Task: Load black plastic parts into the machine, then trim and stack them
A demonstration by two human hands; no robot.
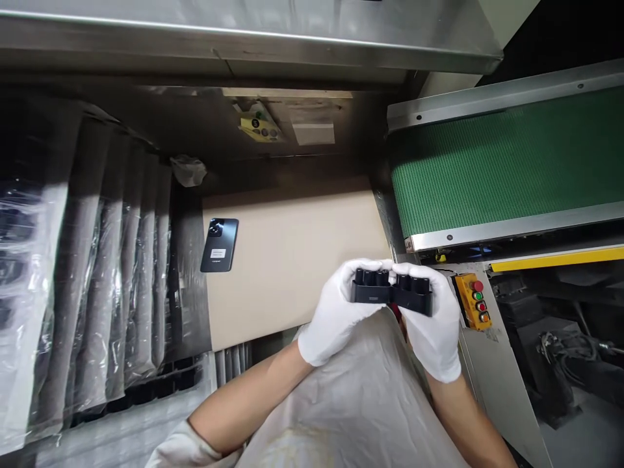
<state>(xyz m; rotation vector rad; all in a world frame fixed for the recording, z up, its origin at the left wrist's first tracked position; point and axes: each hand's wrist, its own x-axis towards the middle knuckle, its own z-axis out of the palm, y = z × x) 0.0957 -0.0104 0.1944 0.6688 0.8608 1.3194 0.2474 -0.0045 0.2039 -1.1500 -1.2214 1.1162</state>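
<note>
We have both white-gloved hands up in front of us, and between them sits a black moulded plastic part with a row of round sockets (391, 291). Our left hand (336, 318) grips the part's left end, fingers wrapped over the top edge and thumb underneath. Our right hand (431, 325) clamps the right end the same way, fingertips curled over the top. The part lies level across the gap between the two palms, its long side facing us, sockets pointing up and away.

It is held in the air just off the right edge of the beige cardboard sheet (292, 260) that covers the worktop, over the pale plastic apron (355, 403) at our front. On that sheet, near its left edge, lies a black smartphone (220, 244), back upward with a white label, well apart from our hands.

Left of the sheet we see a row of dark trays wrapped in clear plastic bags (97, 273), standing on edge. To the right runs a green conveyor belt (507, 162) in a metal frame, and just beside our right hand sits a yellow control box with red and green buttons (472, 300). A stainless steel shelf (244, 32) spans overhead.
</note>
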